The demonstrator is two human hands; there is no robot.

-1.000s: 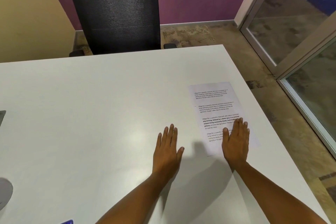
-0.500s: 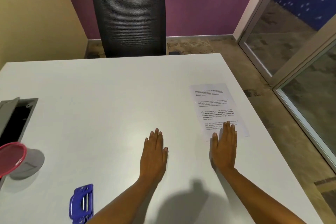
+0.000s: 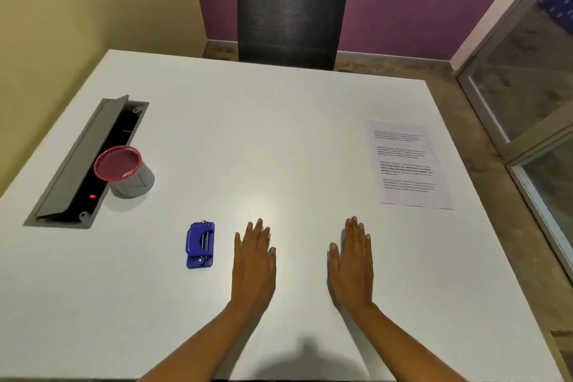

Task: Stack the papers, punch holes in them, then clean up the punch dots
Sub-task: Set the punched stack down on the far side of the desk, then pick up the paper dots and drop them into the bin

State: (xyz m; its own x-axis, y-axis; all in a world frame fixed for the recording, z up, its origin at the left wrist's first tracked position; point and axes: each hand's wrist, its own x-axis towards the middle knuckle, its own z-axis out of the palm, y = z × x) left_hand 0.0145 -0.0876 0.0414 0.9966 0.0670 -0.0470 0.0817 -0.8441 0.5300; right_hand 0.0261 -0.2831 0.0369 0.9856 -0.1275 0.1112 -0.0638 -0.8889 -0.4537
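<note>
Printed papers (image 3: 407,164) lie flat in an overlapped pile near the worktop's right edge; a blue hole punch (image 3: 200,245) sits shut, well apart.

A white table (image 3: 217,139) fills most of the view. Set into its left side is a grey cable hatch (image 3: 83,161) with its lid tilted open and a small red light showing inside. A grey cup with a red rim (image 3: 124,170) stands just beside the hatch's right edge. A black mesh chair (image 3: 293,6) stands at the table's far edge, against a purple wall (image 3: 403,0). A glass partition (image 3: 527,77) runs along the right.
</note>
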